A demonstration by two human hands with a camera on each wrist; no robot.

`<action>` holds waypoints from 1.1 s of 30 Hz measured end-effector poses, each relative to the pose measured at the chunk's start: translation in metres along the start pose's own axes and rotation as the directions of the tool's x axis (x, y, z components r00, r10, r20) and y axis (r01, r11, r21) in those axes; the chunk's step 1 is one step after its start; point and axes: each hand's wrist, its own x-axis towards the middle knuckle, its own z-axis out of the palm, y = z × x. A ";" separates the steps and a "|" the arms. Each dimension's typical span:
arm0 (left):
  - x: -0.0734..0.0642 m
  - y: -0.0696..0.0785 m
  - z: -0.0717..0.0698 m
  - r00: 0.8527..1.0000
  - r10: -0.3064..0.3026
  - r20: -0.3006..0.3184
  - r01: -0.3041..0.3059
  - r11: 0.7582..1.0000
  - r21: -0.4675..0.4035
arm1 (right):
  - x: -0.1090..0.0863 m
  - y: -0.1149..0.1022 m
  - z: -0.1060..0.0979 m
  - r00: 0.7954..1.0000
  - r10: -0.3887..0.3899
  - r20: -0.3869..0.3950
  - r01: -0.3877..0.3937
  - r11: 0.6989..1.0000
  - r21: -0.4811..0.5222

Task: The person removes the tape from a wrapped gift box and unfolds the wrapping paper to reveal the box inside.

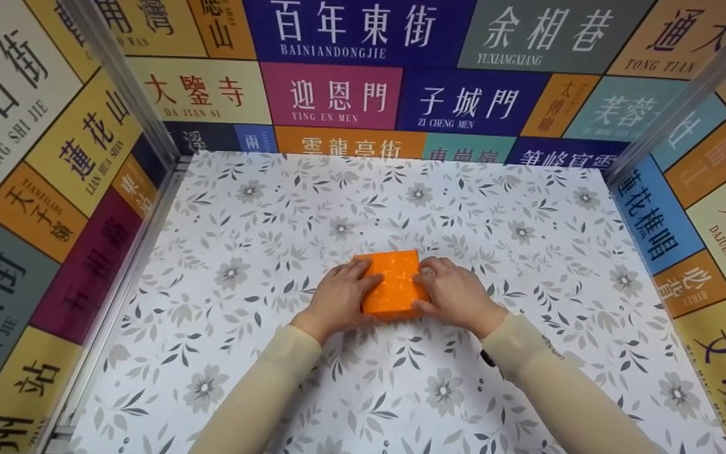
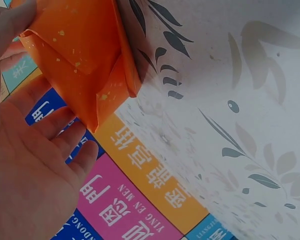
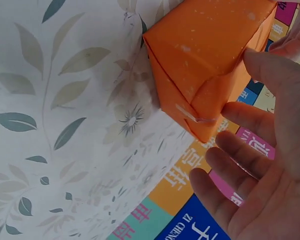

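A small box wrapped in shiny orange paper with light flecks (image 1: 394,284) sits on the patterned tabletop, between my two hands. My left hand (image 1: 341,296) is at its left side, with the fingertips touching or very close to the paper. On the opposite side, my right hand (image 1: 460,293) has its thumb and index finger against the wrapping. In the left wrist view, folded triangular flaps show on the end of the orange box (image 2: 80,45), and the fingers lie extended beside it. The right wrist view shows a similar folded end on the box (image 3: 205,55), with the other fingers loosely spread.
White paper with grey flowers and leaves covers the table (image 1: 262,391). Colourful panels with Chinese street names (image 1: 338,94) stand along the back, left and right. Metal frame posts (image 1: 142,82) mark the corners. A dark object (image 1: 488,358) shows at the right cuff.
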 end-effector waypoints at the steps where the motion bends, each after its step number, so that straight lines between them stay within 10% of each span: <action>1: 0.000 0.000 0.000 1.000 0.003 0.004 -0.003 1.000 0.001 | 0.000 0.000 0.000 1.000 -0.014 -0.009 0.014 1.000 -0.011; 33: -0.002 0.002 0.001 0.998 0.062 -0.024 -0.061 0.997 0.048 | 0.000 -0.021 0.014 0.983 -0.153 -0.096 0.162 0.982 0.094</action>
